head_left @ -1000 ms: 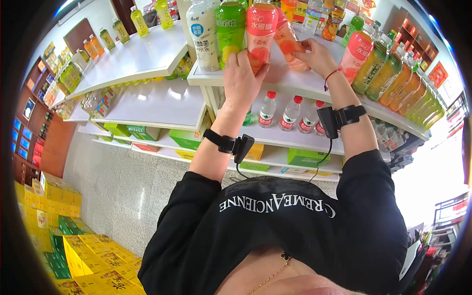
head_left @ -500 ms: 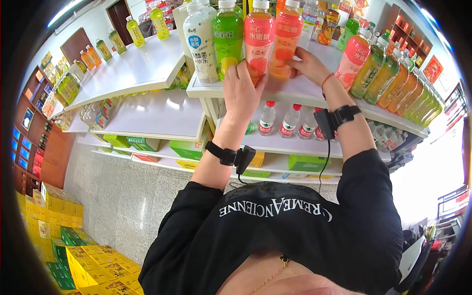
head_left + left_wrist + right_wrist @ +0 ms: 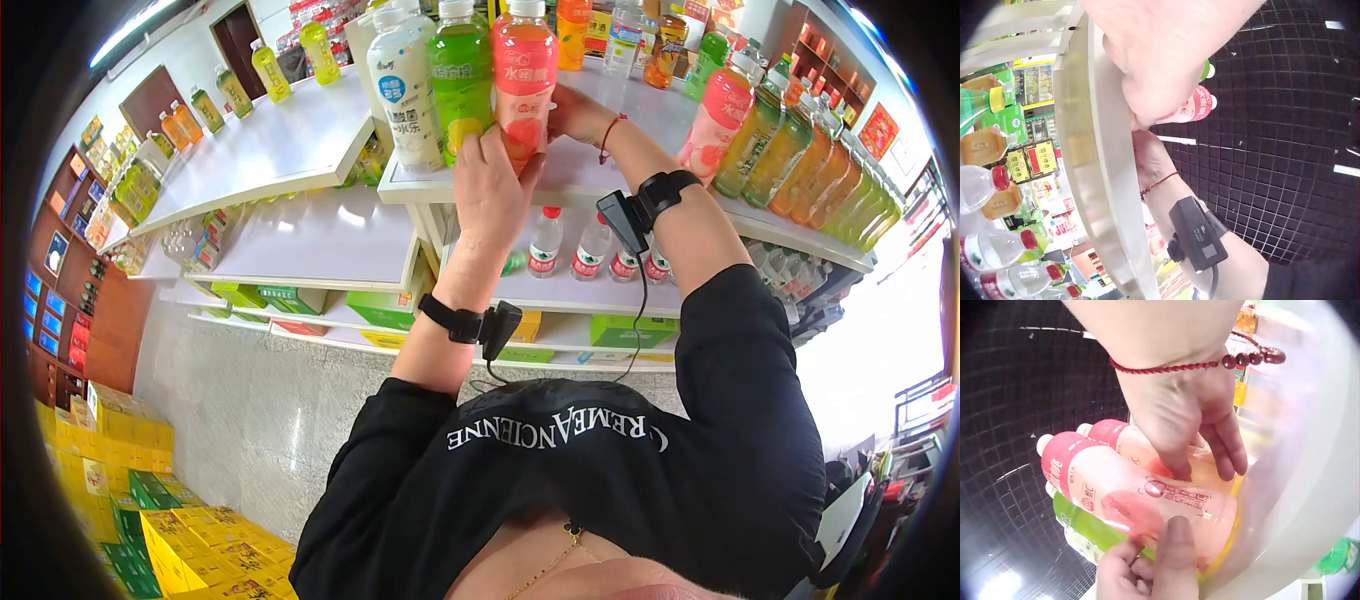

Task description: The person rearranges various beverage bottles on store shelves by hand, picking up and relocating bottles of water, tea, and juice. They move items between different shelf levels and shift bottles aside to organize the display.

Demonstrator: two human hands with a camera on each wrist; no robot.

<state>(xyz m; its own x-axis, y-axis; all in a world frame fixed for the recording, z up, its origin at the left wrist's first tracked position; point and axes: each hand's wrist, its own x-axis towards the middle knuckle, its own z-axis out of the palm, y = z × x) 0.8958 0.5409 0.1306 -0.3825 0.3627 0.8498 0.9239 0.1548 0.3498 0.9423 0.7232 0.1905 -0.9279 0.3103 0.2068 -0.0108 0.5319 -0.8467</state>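
Note:
On the front edge of the white shelf (image 3: pixel 620 165) stands a pink peach drink bottle (image 3: pixel 525 70). My left hand (image 3: pixel 490 190) grips it low down, thumb on one side and fingers on the other, beside a green drink bottle (image 3: pixel 462 80). A white yogurt drink bottle (image 3: pixel 400 100) stands left of the green one. Behind the front peach bottle, the right wrist view shows a second peach drink bottle (image 3: pixel 1116 432), mostly hidden in the head view. Thumb and fingers of my right hand (image 3: pixel 1191 419) hold it around its lower part.
A row of tea bottles (image 3: pixel 790 145) and another peach bottle (image 3: pixel 718 115) line the shelf on the right. Water bottles (image 3: pixel 545 240) with red caps stand one shelf below. An orange drink bottle (image 3: pixel 573 35) is farther back. Yellow cartons (image 3: pixel 215 540) are stacked at lower left.
My right hand has moved left and back, taking the second peach bottle from beside the front one to behind it. My left hand keeps its grip on the front bottle.

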